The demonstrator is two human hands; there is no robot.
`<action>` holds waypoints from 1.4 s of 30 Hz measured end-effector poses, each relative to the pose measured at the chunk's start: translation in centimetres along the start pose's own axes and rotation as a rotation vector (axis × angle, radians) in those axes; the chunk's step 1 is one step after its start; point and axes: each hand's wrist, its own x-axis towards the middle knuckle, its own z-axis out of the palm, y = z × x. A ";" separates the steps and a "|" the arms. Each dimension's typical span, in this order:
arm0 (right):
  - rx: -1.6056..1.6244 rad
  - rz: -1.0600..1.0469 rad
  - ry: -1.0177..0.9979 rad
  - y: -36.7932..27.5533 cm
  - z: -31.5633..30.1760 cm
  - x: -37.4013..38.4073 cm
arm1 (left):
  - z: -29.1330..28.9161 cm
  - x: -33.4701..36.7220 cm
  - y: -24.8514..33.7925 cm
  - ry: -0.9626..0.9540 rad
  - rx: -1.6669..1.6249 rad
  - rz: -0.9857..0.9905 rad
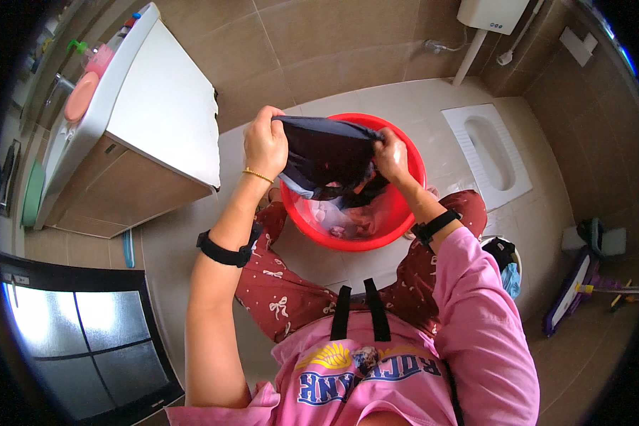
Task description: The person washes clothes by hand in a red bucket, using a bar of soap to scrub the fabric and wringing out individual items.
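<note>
A dark navy garment (326,150) is stretched between my two hands above a red plastic basin (412,145). My left hand (265,144) grips its upper left corner, fingers closed round the cloth. On the other side, my right hand (391,155) holds the upper right edge in a closed grip. The garment's lower part hangs down into the basin, and its exact kind cannot be made out. Below it, wet clothes (341,217) in pale and reddish tones lie in cloudy water. The basin stands on the floor between my knees.
To the left stands a white sink cabinet (165,106) with a pink pump bottle (99,60) on top. A squat toilet (491,153) is set in the floor at right. Near my right knee is a bucket of dark and blue cloth (510,278); a mop (571,287) lies farther right.
</note>
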 end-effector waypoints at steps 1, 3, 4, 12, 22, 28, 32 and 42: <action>0.348 0.211 0.090 0.4 0.2 0.5 | 0.3 -0.2 -0.2 -0.053 0.001 -0.074; 0.751 0.419 0.048 0.9 0.4 2.0 | 0.6 -0.6 -0.9 -0.107 0.005 -0.155; 0.869 0.517 0.034 1.5 -0.1 2.0 | 0.8 -0.7 -1.5 -0.132 0.071 -0.159; -0.360 -0.231 -0.044 2.5 -4.7 0.2 | 1.2 0.5 -8.0 0.004 0.171 -0.334; 0.957 0.749 -0.019 6.9 -5.0 1.8 | 2.7 -1.5 -9.2 -0.118 0.228 -0.390; 0.903 0.487 -0.414 3.3 -6.4 1.8 | 1.6 -2.0 -11.5 -0.107 -0.008 -0.733; -0.331 -0.113 -0.452 3.6 -7.6 1.0 | 0.7 -1.5 -11.2 -0.172 -0.298 -0.943; 0.690 0.741 -0.095 5.3 -5.6 0.8 | 1.0 -2.0 -13.2 0.151 -1.264 -1.407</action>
